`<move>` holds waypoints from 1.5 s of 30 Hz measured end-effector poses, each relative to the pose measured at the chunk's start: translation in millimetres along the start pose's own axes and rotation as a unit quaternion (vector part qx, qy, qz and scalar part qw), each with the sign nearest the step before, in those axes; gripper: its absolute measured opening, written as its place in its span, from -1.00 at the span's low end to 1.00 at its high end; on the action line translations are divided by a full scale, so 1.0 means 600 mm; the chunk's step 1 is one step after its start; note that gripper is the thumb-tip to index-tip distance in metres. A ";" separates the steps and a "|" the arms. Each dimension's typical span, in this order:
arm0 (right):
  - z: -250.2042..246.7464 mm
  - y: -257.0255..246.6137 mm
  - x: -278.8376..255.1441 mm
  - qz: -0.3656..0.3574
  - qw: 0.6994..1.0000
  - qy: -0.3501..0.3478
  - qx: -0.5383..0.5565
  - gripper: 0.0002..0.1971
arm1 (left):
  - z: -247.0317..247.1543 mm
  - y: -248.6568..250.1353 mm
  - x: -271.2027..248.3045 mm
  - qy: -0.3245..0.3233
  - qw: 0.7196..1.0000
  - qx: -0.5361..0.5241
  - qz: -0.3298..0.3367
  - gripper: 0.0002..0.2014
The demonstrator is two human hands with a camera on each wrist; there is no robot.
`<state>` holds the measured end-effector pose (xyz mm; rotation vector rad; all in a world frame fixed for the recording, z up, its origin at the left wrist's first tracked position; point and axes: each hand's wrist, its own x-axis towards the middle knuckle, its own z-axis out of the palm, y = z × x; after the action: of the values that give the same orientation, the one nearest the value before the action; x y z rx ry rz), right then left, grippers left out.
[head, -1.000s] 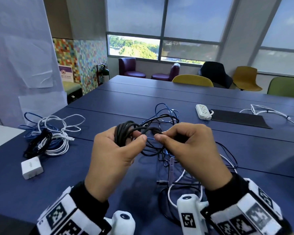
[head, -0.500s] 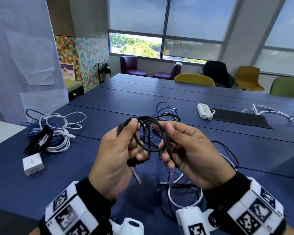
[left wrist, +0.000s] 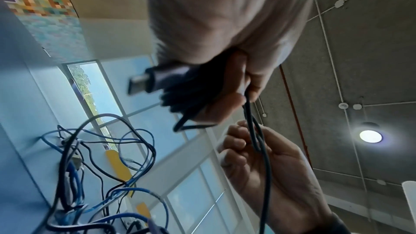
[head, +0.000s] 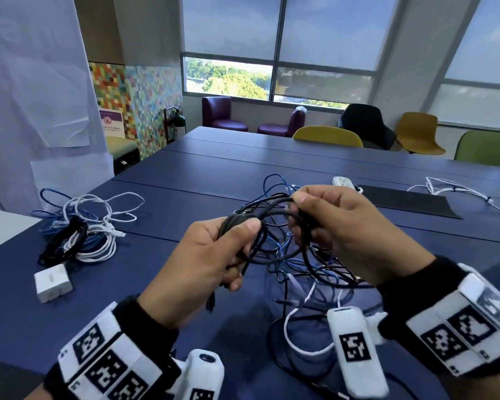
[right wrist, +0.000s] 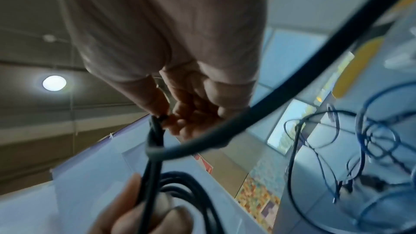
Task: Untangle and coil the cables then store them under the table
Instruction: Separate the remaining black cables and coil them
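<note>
Two bare hands are raised side by side in front of the person, both wrists wrapped in black bands with white patterned tags. The left hand is curled, thumb pressed on top, gripping a black cable. The right hand pinches a loop of it between thumb and fingertips.

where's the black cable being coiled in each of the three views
Head: the black cable sits centre frame, stretched between the left hand and right hand.
Left wrist: its bundle and plug sit upper centre under the palm.
Right wrist: a thick loop sweeps across the centre.
Shared landmark: the tangled blue cables on the table.
</note>
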<state>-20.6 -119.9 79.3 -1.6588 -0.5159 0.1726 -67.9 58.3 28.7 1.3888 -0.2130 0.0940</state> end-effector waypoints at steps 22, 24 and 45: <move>-0.057 -0.008 0.020 0.016 0.987 0.161 -0.011 -0.66 | -0.037 0.041 0.021 0.060 0.990 0.126 0.035 -0.66; -0.060 -0.010 0.014 0.105 0.975 0.090 0.172 -0.72 | -0.047 0.044 0.025 0.078 0.990 0.115 0.033 -0.67; -0.136 0.022 0.028 -0.067 0.908 0.286 -0.298 -0.57 | -0.130 0.052 0.040 0.162 0.986 -0.035 -0.019 -0.57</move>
<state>30.1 -187.1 82.9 -2.1368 -0.2303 -0.6214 -43.4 138.9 50.9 1.2862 0.0802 0.2767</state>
